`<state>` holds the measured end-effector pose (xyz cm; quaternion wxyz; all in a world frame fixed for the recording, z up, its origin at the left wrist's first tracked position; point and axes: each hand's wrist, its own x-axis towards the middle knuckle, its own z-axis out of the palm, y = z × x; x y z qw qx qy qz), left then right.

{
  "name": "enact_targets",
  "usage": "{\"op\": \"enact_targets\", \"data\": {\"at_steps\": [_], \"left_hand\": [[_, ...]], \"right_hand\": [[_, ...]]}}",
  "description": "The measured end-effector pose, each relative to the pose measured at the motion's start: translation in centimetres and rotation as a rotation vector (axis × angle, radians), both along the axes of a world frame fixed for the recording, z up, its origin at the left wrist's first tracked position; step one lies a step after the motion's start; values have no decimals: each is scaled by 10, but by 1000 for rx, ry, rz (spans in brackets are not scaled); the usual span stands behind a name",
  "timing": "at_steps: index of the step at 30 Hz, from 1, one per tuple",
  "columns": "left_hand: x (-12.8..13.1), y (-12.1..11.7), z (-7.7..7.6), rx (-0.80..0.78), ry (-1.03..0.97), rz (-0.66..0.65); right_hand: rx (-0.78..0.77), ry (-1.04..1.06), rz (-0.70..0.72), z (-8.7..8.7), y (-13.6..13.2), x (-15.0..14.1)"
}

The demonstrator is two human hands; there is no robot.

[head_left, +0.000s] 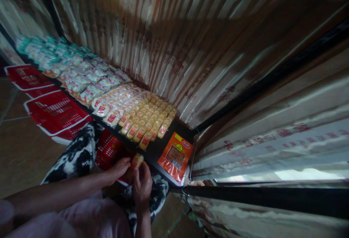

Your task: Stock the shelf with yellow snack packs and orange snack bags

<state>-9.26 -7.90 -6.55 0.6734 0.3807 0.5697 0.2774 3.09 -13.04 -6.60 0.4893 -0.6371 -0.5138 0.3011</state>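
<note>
My left hand (pixel 119 169) and my right hand (pixel 142 184) meet in front of a low black shelf (pixel 156 150). Both close their fingers on one small yellow snack packet (pixel 137 160) with a red label, held just off the shelf's front edge. Beyond them on the shelf lie rows of the same yellow packets (pixel 148 120), side by side. An orange packet (pixel 176 157) lies flat on the shelf just right of my hands.
Further left the shelf carries white packets with red labels (pixel 89 89) and green-white packets (pixel 40 49). Red price placards (pixel 54 112) hang below its edge. Striped hanging packages (pixel 191 49) fill the back and right. Black-and-white patterned trousers (pixel 79 154) cover my legs.
</note>
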Motion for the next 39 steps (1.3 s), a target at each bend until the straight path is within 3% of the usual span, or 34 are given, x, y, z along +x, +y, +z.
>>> {"op": "enact_targets", "data": {"at_steps": [5, 10, 18, 26, 34, 39], "left_hand": [[9, 4, 8, 104, 57, -3], [18, 9, 13, 234, 52, -120], [33, 11, 37, 486, 360, -152], [47, 11, 39, 715, 436, -183], [58, 18, 41, 723, 463, -226], [63, 22, 39, 613, 398, -212]], "right_hand": [[-20, -10, -27, 2, 1, 11], [-27, -15, -86, 5, 5, 21], [-2, -51, -200, 10, 17, 35], [-12, -93, -217, 17, 34, 50], [-6, -137, -276, 10, 53, 58], [-44, -157, -243, 11, 62, 62]]}}
